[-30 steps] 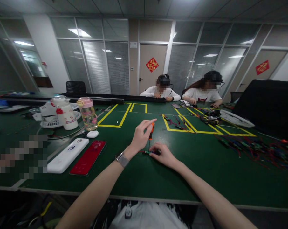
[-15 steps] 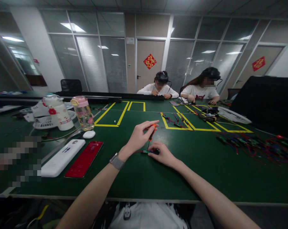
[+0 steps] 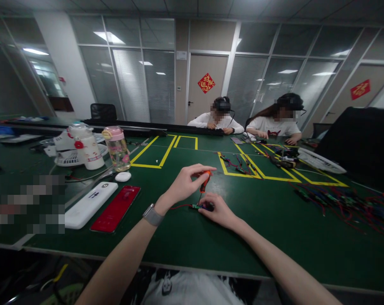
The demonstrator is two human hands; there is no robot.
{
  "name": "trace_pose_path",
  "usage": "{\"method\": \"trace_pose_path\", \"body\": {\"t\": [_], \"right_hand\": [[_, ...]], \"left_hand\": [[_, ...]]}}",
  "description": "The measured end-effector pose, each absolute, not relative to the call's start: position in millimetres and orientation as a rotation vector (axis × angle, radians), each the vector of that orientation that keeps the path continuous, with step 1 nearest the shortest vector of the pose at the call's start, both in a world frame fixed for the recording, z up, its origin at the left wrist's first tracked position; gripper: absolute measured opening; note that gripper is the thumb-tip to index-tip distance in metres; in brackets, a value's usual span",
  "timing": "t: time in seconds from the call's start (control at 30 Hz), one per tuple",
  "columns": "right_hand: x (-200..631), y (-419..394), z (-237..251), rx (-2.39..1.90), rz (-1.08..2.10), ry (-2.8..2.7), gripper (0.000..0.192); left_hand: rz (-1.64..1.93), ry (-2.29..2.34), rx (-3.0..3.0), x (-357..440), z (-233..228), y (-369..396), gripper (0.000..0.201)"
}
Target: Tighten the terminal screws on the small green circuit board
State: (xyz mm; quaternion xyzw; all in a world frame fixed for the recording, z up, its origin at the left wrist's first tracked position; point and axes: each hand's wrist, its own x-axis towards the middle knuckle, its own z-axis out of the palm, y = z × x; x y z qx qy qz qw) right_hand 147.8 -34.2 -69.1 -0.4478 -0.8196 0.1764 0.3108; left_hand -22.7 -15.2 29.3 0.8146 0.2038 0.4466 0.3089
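Note:
My left hand (image 3: 189, 184) is closed around the orange and black handle of a screwdriver (image 3: 205, 182). The screwdriver leans slightly, its thin shaft pointing down to a small green circuit board (image 3: 195, 206) on the table. Whether the tip sits in a screw is too small to tell. My right hand (image 3: 218, 210) pinches the right end of the board, holding it low against the green table (image 3: 192, 245). A red wire (image 3: 180, 206) runs left from the board. The fingers of my right hand hide part of it.
A white power bank-like slab (image 3: 90, 206) and a red phone (image 3: 116, 209) lie left, near a white earbud case (image 3: 123, 176) and a pink-lided bottle (image 3: 117, 148). Wired boards (image 3: 341, 205) pile up right. Two people sit across the table, beyond yellow tape outlines (image 3: 261, 177).
The view has shifted slightly, so the scene sits a little differently in the frame. Both hands keep their hold on the screwdriver and the circuit board.

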Motion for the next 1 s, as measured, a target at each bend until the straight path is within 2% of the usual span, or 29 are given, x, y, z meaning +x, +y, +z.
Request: {"method": "trace_pose_path", "body": {"t": [0.1, 0.33, 0.53, 0.77, 0.9, 1.0], "right_hand": [[148, -35, -71, -1.149, 0.447, -2.196, 0.009], [146, -34, -74, -1.182, 0.446, -2.193, 0.009], [145, -36, -70, -1.205, 0.465, -2.194, 0.01], [149, -35, -67, -1.155, 0.528, -2.18, 0.014], [149, -36, -67, -1.153, 0.551, -2.159, 0.012], [148, -35, -68, -1.165, 0.552, -2.149, 0.012]], "left_hand": [[1.245, 0.598, 2.149, -25, 30, -17, 0.019], [1.247, 0.563, 2.041, -29, 22, -12, 0.029], [1.442, 0.764, 2.073, -30, 17, -9, 0.017], [1.327, 0.607, 1.998, -26, 17, -12, 0.029], [1.504, 0.755, 2.085, -20, 13, -17, 0.021], [1.576, 0.801, 2.154, -16, 8, -19, 0.026]]}}
